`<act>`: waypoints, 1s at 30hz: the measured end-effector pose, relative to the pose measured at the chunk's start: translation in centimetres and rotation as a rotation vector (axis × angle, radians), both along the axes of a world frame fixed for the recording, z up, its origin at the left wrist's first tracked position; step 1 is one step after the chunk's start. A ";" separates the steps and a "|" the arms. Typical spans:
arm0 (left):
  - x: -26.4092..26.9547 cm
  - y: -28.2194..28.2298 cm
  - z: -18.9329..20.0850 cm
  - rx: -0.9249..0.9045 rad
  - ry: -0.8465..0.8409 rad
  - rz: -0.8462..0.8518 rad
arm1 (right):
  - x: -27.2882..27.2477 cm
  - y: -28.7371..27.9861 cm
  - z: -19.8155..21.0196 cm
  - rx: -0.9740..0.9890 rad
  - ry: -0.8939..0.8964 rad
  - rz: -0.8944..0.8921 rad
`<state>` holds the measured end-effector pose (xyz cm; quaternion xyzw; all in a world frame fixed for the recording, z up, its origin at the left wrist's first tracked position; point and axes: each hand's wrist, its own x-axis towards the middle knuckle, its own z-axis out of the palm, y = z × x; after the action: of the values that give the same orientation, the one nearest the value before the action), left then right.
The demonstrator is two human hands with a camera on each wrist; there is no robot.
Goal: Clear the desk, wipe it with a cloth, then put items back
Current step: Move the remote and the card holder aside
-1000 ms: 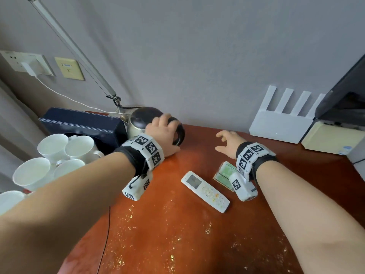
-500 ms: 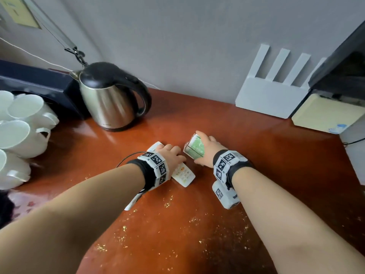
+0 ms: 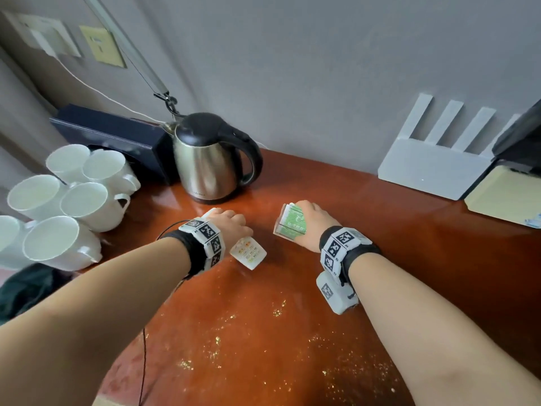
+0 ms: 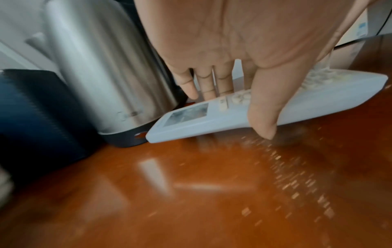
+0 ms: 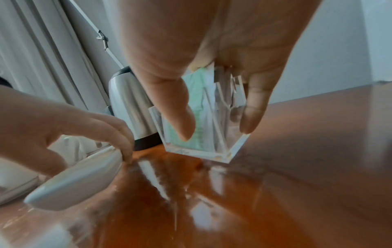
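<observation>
Glossy red-brown wooden desk (image 3: pixel 292 332) carried gold specks along its near edge, so wiping looked not yet done. Left hand (image 3: pixel 231 224) gripped the white rectangular remote control (image 3: pixel 248 253), thumb under one long edge, far end tipped clear of the wood. Right hand (image 3: pixel 314 219) clamped the clear square acrylic holder of green sachets (image 3: pixel 291 225), lifted off the surface. Both grips read as clearing. Beyond stood the steel kettle (image 3: pixel 207 162), untouched, beside the white mugs (image 3: pixel 85 200).
</observation>
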<state>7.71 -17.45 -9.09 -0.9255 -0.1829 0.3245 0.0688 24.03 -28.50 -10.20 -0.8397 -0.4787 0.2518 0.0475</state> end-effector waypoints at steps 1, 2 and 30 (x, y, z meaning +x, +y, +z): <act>-1.0 0.9 0.1 0.015 0.014 -0.014 | -0.9 0.8 -0.1 0.000 0.003 0.001; -2.1 1.8 0.2 0.029 0.043 -0.032 | -1.9 1.6 -0.2 0.003 0.009 -0.001; -10.5 8.7 -1.8 -0.104 -0.046 0.350 | -13.1 9.5 -0.8 -0.087 0.106 -0.119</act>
<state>-2.78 -8.80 -10.86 -0.8890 -0.3255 0.3194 -0.0407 10.89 -19.01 -11.00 -0.8535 -0.4134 0.3131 0.0510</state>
